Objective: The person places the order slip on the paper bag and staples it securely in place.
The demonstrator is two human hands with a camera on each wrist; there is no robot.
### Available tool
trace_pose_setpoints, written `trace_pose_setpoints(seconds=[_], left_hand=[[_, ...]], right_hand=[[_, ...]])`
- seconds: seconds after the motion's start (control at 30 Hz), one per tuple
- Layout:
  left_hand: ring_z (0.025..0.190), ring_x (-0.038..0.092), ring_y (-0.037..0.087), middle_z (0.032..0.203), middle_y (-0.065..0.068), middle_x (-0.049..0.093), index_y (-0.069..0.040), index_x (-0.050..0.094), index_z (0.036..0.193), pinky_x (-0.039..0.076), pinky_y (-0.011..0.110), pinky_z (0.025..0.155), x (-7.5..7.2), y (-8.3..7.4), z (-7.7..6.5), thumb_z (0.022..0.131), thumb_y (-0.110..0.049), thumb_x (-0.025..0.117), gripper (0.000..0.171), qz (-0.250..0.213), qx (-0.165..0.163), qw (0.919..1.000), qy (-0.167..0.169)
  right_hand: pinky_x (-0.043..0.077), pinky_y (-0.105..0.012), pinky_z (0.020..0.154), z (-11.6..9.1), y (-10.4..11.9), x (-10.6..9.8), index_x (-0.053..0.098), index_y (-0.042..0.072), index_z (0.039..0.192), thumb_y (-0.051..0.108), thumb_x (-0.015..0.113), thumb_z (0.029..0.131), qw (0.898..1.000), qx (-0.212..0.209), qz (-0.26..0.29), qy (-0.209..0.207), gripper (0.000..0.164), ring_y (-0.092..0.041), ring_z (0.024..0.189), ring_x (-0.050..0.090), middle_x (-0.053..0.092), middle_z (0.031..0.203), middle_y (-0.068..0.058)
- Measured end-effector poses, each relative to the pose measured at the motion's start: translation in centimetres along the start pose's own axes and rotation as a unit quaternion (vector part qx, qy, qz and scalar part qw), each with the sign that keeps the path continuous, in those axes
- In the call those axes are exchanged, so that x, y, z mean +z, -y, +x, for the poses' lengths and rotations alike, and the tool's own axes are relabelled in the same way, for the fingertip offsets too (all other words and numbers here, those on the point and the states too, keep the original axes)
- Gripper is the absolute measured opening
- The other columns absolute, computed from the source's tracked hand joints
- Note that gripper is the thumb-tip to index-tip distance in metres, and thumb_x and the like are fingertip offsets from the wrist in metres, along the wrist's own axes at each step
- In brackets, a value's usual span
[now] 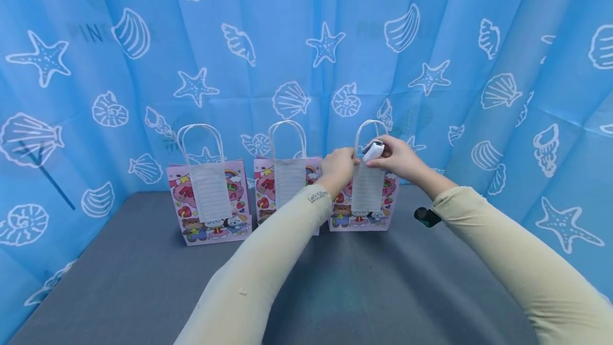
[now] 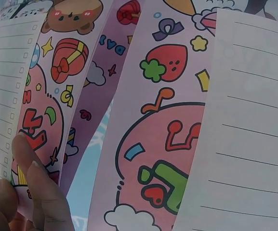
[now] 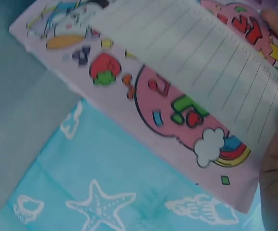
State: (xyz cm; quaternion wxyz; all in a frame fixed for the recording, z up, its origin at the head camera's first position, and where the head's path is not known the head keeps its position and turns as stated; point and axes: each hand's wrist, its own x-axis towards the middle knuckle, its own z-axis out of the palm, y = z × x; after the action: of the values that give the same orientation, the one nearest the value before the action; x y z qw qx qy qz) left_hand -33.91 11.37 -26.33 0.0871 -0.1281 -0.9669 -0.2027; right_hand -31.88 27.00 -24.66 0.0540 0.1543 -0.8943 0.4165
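Observation:
On the right stands a pink cartoon paper gift bag [image 1: 341, 218] with a white lined checklist sheet [image 1: 367, 190] against its front. My left hand [image 1: 338, 168] pinches the sheet at the bag's top rim, beside the white handle; its fingers [image 2: 30, 166] lie over the paper's edge in the left wrist view. My right hand [image 1: 402, 159] holds a small white stapler [image 1: 374, 151] at the same top rim, its head toward the sheet's upper edge. Only a sliver of the stapler shows in the right wrist view, near the right thumb [image 3: 276, 159].
Two matching bags stand to the left, a middle bag [image 1: 264, 185] partly behind my left arm and a far-left bag [image 1: 239, 230], each with a lined sheet on its front. A small dark object [image 1: 427, 217] lies right on the grey table [image 1: 119, 281]. A blue shell-print curtain [image 1: 325, 84] hangs behind.

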Motion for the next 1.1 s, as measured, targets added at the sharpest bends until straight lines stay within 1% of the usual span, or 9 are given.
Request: trace_pose_setpoints(seconds=[0.17,0.37,0.43,0.5,0.6,0.67,0.77,0.9,1.1], left_hand=[[0.08,0.063,0.013,0.095,-0.005,0.07,-0.021,0.069,0.105,0.048,0.029,0.066,0.2,0.0,0.1,0.096,-0.04,0.055,0.025,0.007,0.004,0.9999,-0.01],[0.077,0.062,0.012,0.093,-0.006,0.069,-0.022,0.069,0.109,0.046,0.027,0.064,0.3,-0.1,0.1,0.096,-0.039,0.055,0.025,-0.002,0.006,1.0,-0.006],[0.076,0.061,0.012,0.093,-0.006,0.069,-0.022,0.069,0.109,0.046,0.027,0.063,0.4,0.0,0.1,0.096,-0.038,0.055,0.025,-0.004,0.005,1.0,-0.006],[0.075,0.061,0.012,0.094,-0.006,0.069,-0.022,0.069,0.109,0.046,0.027,0.062,0.4,0.0,0.1,0.096,-0.038,0.055,0.025,-0.004,0.003,1.0,-0.007],[0.075,0.061,0.012,0.095,-0.005,0.069,-0.022,0.069,0.109,0.046,0.027,0.063,0.4,0.1,0.1,0.097,-0.039,0.054,0.026,-0.003,0.004,0.9999,-0.01],[0.076,0.061,0.013,0.095,-0.005,0.069,-0.022,0.069,0.109,0.047,0.027,0.064,0.4,0.2,0.0,0.097,-0.038,0.053,0.026,-0.003,0.003,0.9999,-0.01],[0.076,0.061,0.012,0.093,-0.004,0.069,-0.022,0.069,0.108,0.046,0.027,0.064,0.5,0.2,0.0,0.098,-0.039,0.053,0.025,-0.003,0.003,0.9999,-0.01],[0.073,0.059,0.012,0.092,-0.004,0.069,-0.021,0.069,0.105,0.045,0.027,0.062,0.5,0.1,-0.2,0.097,-0.039,0.053,0.025,-0.001,0.007,0.9999,-0.011],[0.071,0.057,0.011,0.092,-0.005,0.068,-0.022,0.069,0.107,0.042,0.025,0.059,0.3,0.1,-0.2,0.096,-0.039,0.054,0.025,-0.008,0.009,0.9998,-0.015]], right_hand=[[0.05,-0.043,0.082,0.5,0.4,-0.6,0.048,-0.005,0.127,0.011,0.069,0.092,0.998,-0.008,-0.046,0.031,0.044,-0.034,0.101,0.06,0.06,0.113,-0.024],[0.049,-0.041,0.075,0.5,0.7,-1.0,0.051,-0.004,0.124,0.011,0.071,0.089,0.992,-0.024,-0.103,0.068,0.042,-0.028,0.09,0.061,0.062,0.101,-0.016],[0.05,-0.043,0.078,0.6,0.7,-0.9,0.049,-0.005,0.127,0.011,0.071,0.09,0.99,-0.031,-0.109,0.08,0.046,-0.03,0.092,0.061,0.061,0.102,-0.017],[0.049,-0.046,0.083,0.8,0.8,-0.7,0.044,-0.006,0.132,0.01,0.069,0.091,0.989,-0.034,-0.107,0.092,0.051,-0.034,0.1,0.06,0.059,0.109,-0.02],[0.048,-0.05,0.089,0.9,0.9,-0.4,0.039,-0.008,0.134,0.008,0.069,0.09,0.988,-0.032,-0.107,0.11,0.055,-0.039,0.109,0.056,0.055,0.118,-0.025],[0.048,-0.05,0.09,1.0,1.0,-0.1,0.039,-0.007,0.134,0.006,0.071,0.088,0.986,-0.027,-0.114,0.117,0.058,-0.04,0.11,0.055,0.053,0.121,-0.026],[0.049,-0.049,0.085,1.2,1.1,0.3,0.042,-0.007,0.128,0.004,0.075,0.083,0.983,-0.021,-0.146,0.111,0.057,-0.038,0.103,0.057,0.056,0.116,-0.025],[0.052,-0.046,0.079,1.4,0.9,0.6,0.047,-0.006,0.121,0.003,0.078,0.08,0.98,-0.017,-0.179,0.085,0.052,-0.034,0.093,0.06,0.059,0.107,-0.023],[0.052,-0.043,0.071,1.4,0.8,0.6,0.049,-0.004,0.109,0.002,0.078,0.079,0.979,-0.037,-0.188,0.064,0.042,-0.031,0.084,0.06,0.059,0.098,-0.02]])
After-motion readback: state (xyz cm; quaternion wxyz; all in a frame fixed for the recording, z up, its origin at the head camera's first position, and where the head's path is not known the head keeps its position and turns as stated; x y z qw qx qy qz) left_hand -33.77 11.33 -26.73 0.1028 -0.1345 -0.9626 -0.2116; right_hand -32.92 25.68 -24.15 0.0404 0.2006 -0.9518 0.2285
